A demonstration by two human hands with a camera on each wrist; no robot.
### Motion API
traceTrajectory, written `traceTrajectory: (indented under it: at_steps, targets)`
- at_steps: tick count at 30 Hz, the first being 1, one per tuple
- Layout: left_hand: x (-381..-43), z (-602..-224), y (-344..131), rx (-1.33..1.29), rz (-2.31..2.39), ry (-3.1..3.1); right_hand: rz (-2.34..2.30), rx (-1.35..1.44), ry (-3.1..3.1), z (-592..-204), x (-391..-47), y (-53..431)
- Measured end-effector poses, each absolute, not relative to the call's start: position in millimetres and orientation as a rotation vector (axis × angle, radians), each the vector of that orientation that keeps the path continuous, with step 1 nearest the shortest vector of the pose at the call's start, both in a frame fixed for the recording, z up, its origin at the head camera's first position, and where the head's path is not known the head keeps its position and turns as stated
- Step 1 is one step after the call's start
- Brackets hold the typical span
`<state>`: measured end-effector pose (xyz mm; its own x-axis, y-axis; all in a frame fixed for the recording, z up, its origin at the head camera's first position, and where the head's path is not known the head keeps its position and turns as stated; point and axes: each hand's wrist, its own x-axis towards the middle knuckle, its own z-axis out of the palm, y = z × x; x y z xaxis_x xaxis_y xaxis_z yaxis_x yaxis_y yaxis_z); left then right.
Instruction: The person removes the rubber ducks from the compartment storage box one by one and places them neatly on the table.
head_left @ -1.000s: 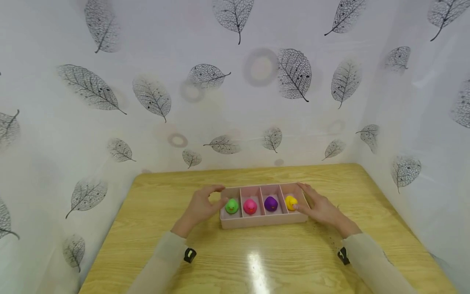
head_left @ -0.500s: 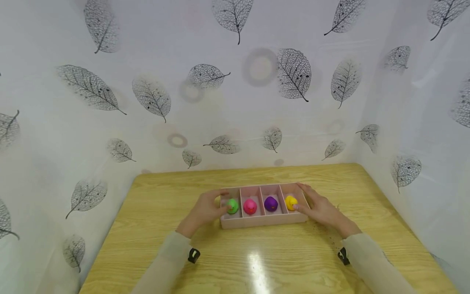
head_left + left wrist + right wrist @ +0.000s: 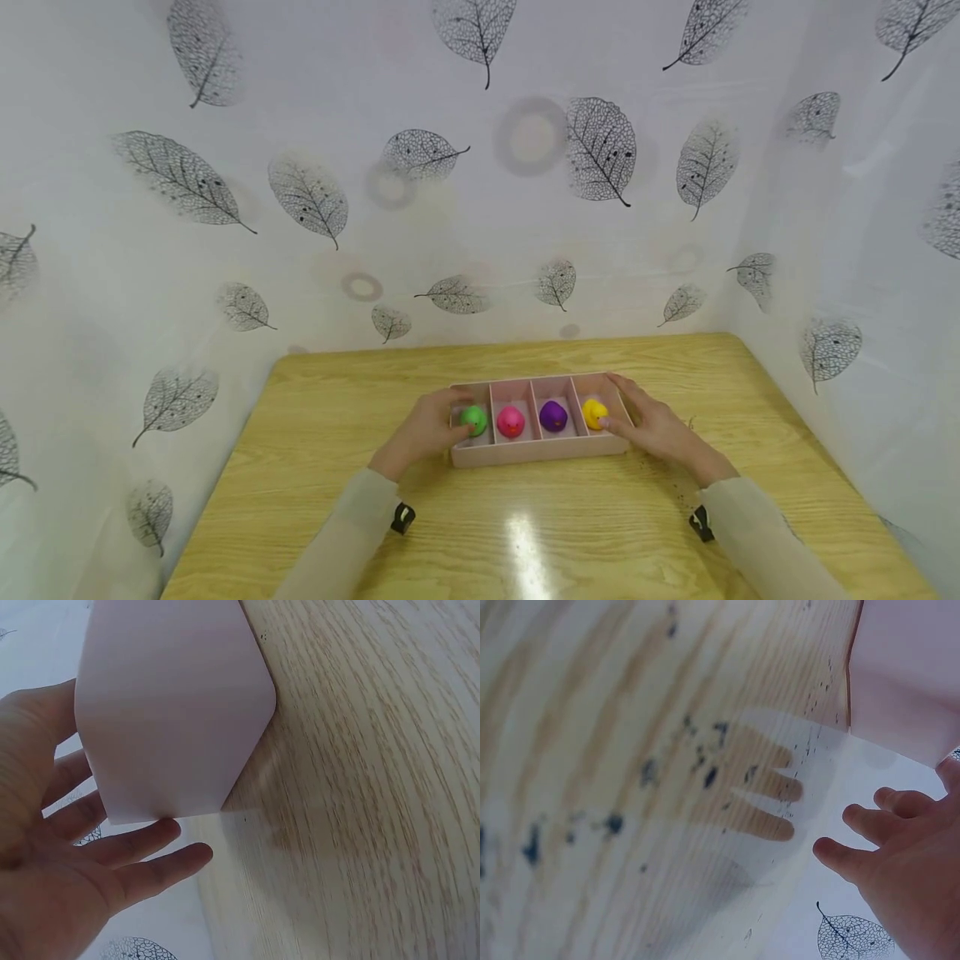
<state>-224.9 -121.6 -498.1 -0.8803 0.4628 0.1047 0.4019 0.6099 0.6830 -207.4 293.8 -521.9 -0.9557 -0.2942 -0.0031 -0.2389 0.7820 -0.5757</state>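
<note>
A pale pink box [image 3: 536,451] with several compartments in a row holds toy ducks: green [image 3: 473,420], pink [image 3: 511,422], purple [image 3: 553,417] and yellow [image 3: 596,414]. My left hand [image 3: 426,427] spreads over the box's left end, its thumb in front of the green duck and forefinger by the far rim. In the left wrist view its other fingers [image 3: 146,877] extend along the box's outer end wall. Across the right end lies my right hand [image 3: 658,425]; its thumb overlaps the yellow duck and its forefinger reaches the far right corner. Exact contact is hard to see.
The box stands on a light wood table [image 3: 360,533] with a bright reflection near the front. White sheeting [image 3: 480,233] printed with dark leaves encloses the back and sides. Each sleeved wrist carries a black strap [image 3: 402,517].
My left hand has moved right, further over the box's left end, its thumb now overlapping the green duck. My right hand, the box and the other ducks look unmoved.
</note>
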Motion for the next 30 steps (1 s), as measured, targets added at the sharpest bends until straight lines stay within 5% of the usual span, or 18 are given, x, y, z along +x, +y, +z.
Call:
traceTrajectory:
  at_steps: [30]
  targets:
    - [-236, -497, -112, 0.73, 0.884, 2.713, -0.983, -0.436, 2.851, -526, -208, 295]
